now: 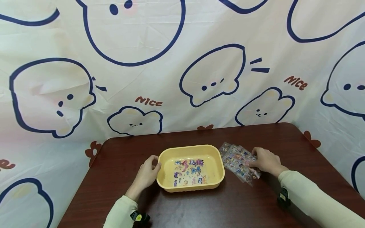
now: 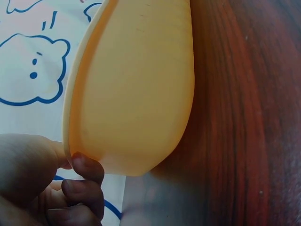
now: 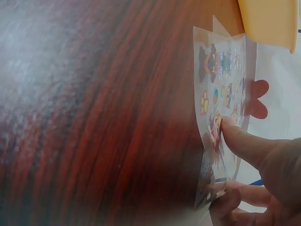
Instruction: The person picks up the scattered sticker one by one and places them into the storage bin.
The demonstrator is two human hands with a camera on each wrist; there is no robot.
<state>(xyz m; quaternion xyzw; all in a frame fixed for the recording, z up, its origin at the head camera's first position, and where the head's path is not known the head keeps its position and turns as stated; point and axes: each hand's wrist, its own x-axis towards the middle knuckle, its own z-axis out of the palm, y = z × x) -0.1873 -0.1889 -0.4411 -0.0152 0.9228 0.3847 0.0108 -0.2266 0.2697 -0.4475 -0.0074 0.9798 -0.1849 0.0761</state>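
Observation:
A shallow yellow plastic tray (image 1: 194, 188) stands on the table in the head view. Inside it lies a sticker sheet (image 1: 196, 170) with small colourful pony pictures. My left hand (image 1: 146, 173) pinches the tray's left rim between thumb and fingers; the left wrist view shows the tray wall (image 2: 136, 89) close up. To the right of the tray, several clear sticker sheets (image 1: 238, 158) lie overlapping in a loose stack. My right hand (image 1: 265, 161) pinches their right edge, thumb on top and fingers at the edge underneath, as the right wrist view of the sheets (image 3: 225, 89) shows.
The dark brown wooden table (image 1: 199, 209) has rounded back corners. A pale cloth (image 1: 159, 79) with blue bear outlines hangs behind and beside it. A dark wrist device (image 1: 139, 217) sits on each sleeve.

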